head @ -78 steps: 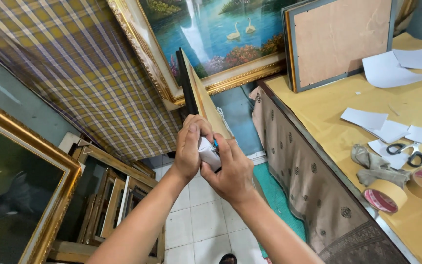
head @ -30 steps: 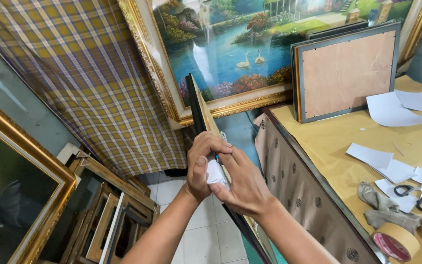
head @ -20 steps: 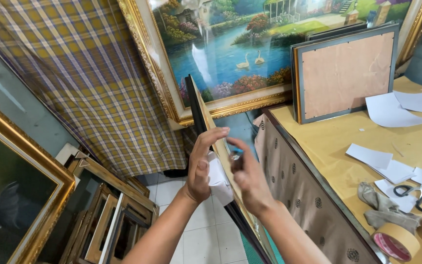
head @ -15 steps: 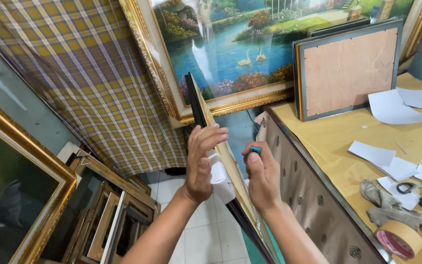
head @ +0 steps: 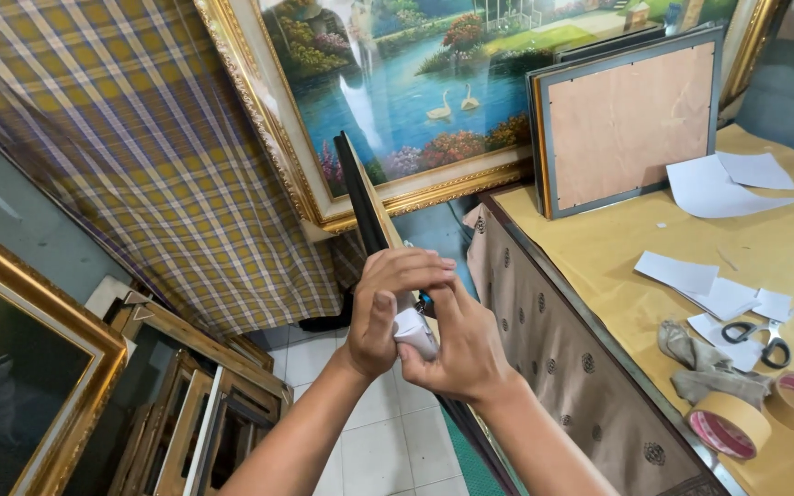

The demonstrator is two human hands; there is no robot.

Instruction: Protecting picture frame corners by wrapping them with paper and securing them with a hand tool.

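Both hands clamp one small white folded paper pad [head: 413, 329] against the narrow black-and-gold picture frame [head: 363, 204] – left hand [head: 380, 314] on top, right hand [head: 459, 347] beneath. The frame's long axis runs away from the hands, upward; the yellow paper-covered desk [head: 599, 266] stands right of it.

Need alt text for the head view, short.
Left hand and right hand pinch a small white piece against a black frame edge. Right: table with scissors and tape rolls.
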